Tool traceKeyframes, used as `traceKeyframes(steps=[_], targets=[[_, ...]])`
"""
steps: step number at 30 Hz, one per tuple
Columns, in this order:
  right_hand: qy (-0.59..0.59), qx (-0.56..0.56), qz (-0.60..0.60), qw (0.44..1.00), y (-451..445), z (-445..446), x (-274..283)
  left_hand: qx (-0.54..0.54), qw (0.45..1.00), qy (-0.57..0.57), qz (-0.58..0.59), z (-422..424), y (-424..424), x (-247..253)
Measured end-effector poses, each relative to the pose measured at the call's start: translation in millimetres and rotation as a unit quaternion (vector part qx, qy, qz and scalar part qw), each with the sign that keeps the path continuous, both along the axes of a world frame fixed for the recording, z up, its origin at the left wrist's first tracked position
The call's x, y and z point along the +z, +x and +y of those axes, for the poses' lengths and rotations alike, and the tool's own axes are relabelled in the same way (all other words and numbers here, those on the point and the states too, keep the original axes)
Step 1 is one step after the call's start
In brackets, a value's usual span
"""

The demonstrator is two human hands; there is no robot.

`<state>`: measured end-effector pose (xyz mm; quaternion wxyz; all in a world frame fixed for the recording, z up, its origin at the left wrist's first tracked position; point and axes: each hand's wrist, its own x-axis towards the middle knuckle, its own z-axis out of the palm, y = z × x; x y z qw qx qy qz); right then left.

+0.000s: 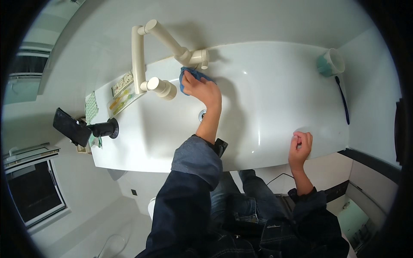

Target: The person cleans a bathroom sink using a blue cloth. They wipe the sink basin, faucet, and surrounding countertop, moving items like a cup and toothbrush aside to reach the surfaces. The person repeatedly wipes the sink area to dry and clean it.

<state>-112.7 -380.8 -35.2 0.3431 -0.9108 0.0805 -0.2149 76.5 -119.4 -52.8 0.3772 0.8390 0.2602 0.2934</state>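
A white washbasin [264,96] spreads below me, with a cream jointed faucet [182,53] at its far edge. My left hand [204,90] presses a blue cloth [194,73] against the basin's back ledge, just below the faucet's base. The round metal drain [202,115] shows partly behind my left forearm. My right hand [300,148] rests at the basin's near right edge, its fingers curled, with nothing visible in them.
A tray of toothbrushes [124,100], a green checked cloth [91,106] and a phone on a black stand [103,129] are at the left. A teal-and-white cup [330,63] and a dark toothbrush [342,100] lie at the right, by the wall.
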Motion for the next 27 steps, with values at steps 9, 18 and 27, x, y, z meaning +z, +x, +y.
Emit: traceKeyframes(steps=[9, 18, 27], targets=[[0.011, 0.009, -0.007, 1.0, -2, -8, -5, -0.214, 0.933, -0.285, -0.042, -73, 0, 8], [0.017, 0.006, -0.017, 1.0, -2, -5, 0, -0.378, 0.922, 0.08, -0.008, -64, 7, 14], [0.009, 0.015, -0.04, 0.999, 3, -9, 1, -0.602, 0.799, 0.001, 0.014, -59, -63, 21]])
